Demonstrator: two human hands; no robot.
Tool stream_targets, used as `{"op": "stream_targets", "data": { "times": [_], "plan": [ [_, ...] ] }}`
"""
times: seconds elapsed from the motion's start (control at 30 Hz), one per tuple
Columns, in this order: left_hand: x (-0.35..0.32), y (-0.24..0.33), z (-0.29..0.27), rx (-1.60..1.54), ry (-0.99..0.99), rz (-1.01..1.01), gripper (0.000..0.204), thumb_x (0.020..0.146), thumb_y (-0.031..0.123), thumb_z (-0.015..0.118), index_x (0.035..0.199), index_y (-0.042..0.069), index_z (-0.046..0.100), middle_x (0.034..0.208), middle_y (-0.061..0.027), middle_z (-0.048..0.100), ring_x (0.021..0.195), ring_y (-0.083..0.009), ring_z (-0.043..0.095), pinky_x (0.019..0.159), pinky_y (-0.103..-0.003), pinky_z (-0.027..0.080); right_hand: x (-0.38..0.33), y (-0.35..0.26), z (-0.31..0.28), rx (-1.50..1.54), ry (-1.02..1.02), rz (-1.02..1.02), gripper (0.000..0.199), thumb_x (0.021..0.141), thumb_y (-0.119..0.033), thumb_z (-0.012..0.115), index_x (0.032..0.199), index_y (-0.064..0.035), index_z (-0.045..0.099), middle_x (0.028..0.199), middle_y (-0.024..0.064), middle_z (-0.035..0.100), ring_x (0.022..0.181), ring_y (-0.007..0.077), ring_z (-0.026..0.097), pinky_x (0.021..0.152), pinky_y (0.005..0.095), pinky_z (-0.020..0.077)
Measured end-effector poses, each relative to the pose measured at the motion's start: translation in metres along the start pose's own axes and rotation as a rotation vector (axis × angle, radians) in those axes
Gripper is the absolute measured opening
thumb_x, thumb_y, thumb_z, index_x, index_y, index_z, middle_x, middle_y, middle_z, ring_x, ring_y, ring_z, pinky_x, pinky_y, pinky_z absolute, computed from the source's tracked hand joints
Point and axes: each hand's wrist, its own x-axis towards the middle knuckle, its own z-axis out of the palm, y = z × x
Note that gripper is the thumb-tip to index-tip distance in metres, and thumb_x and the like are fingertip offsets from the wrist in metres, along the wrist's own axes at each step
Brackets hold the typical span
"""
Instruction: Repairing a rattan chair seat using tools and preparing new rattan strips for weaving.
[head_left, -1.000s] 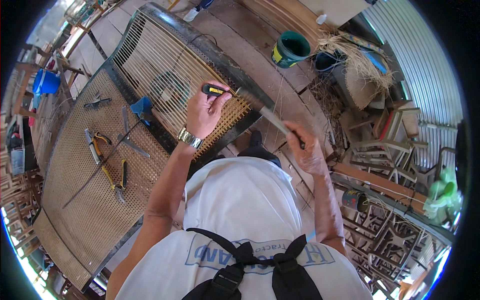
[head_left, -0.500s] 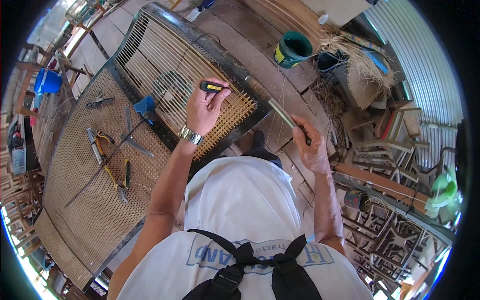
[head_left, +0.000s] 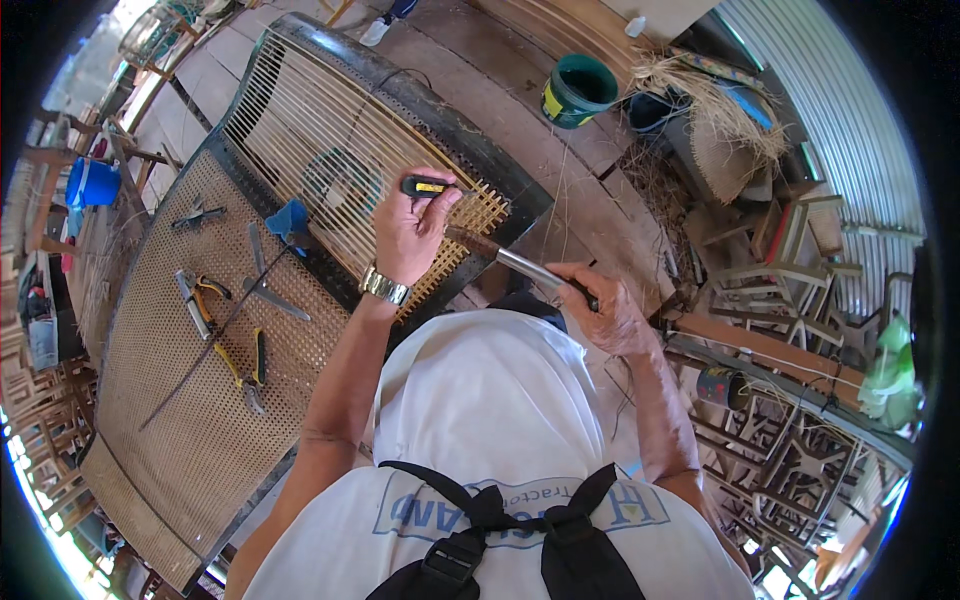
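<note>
My left hand [head_left: 408,238] grips a short tool with a black and yellow handle [head_left: 424,186], its tip pressed to the pale cane weave [head_left: 478,212] at the near corner of a dark-framed panel of cane strands [head_left: 320,140]. My right hand [head_left: 612,318] holds a metal-shafted striking tool [head_left: 515,264]. Its brown head lies just beside the heel of my left hand, over the panel's edge. A wristwatch [head_left: 384,286] is on my left wrist.
A finished woven cane panel [head_left: 190,420] lies at left with pliers [head_left: 240,365], shears [head_left: 262,285], a blue cloth [head_left: 290,218] and a long thin rod on it. A green bucket [head_left: 578,90] and a straw heap [head_left: 700,100] stand beyond. Stacked chair frames [head_left: 790,450] crowd the right.
My right hand has swung the metal tool leftward and down, bringing its head close to my left hand. The left hand has stayed on the weave with its small tool.
</note>
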Motion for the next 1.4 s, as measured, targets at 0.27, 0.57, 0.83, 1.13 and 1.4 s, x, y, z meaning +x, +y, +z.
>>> {"op": "stream_targets", "data": {
  "times": [0.27,0.57,0.83,1.13,1.4],
  "plan": [
    [-0.004,0.007,0.003,-0.018,-0.039,-0.022,0.019,0.091,0.006,0.075,0.106,0.005,0.063,0.089,-0.0028,0.073,0.066,-0.0046,0.062,0.055,-0.021,0.046,-0.006,0.013,0.001,0.033,0.112,0.008,0.03,0.098,-0.012,0.059,0.126,-0.0022,0.064,0.084,0.0116,0.069,0.07,0.0174,0.062,0.065,0.0334,0.0503],
    [-0.009,0.015,0.012,-0.018,-0.066,-0.086,0.02,0.09,0.004,0.074,0.106,0.004,0.062,0.093,-0.0056,0.074,0.077,-0.0069,0.067,0.066,-0.023,0.054,-0.018,0.019,0.005,0.069,0.188,0.0,0.027,0.097,-0.011,0.061,0.122,-0.0019,0.066,0.083,0.0097,0.068,0.07,0.0146,0.06,0.064,0.0309,0.0497],
    [-0.017,0.013,0.015,-0.238,-0.039,-0.097,0.021,0.092,0.003,0.073,0.108,0.001,0.059,0.098,-0.0071,0.073,0.078,-0.0065,0.065,0.064,-0.022,0.052,-0.04,0.029,0.005,0.18,0.12,0.123,0.026,0.099,-0.012,0.06,0.123,-0.0031,0.066,0.081,0.0043,0.066,0.07,0.0081,0.055,0.062,0.0269,0.0463],
    [-0.013,0.017,0.014,-0.006,-0.079,-0.015,0.021,0.091,0.004,0.074,0.107,0.003,0.061,0.095,-0.0089,0.073,0.085,-0.0157,0.073,0.07,-0.028,0.057,-0.044,0.024,-0.008,0.146,0.109,0.159,0.025,0.098,-0.014,0.062,0.121,-0.0043,0.068,0.08,0.0026,0.064,0.069,0.0085,0.054,0.061,0.0269,0.0448],
    [-0.01,0.006,0.023,-0.069,-0.082,-0.075,0.022,0.091,0.006,0.074,0.107,0.005,0.06,0.091,-0.0077,0.074,0.085,-0.017,0.075,0.067,-0.027,0.056,-0.03,0.027,0.0,0.108,0.065,0.049,0.028,0.096,-0.013,0.063,0.122,-0.0039,0.068,0.092,0.0077,0.071,0.078,0.0112,0.06,0.071,0.0288,0.0497]
  ]
}}
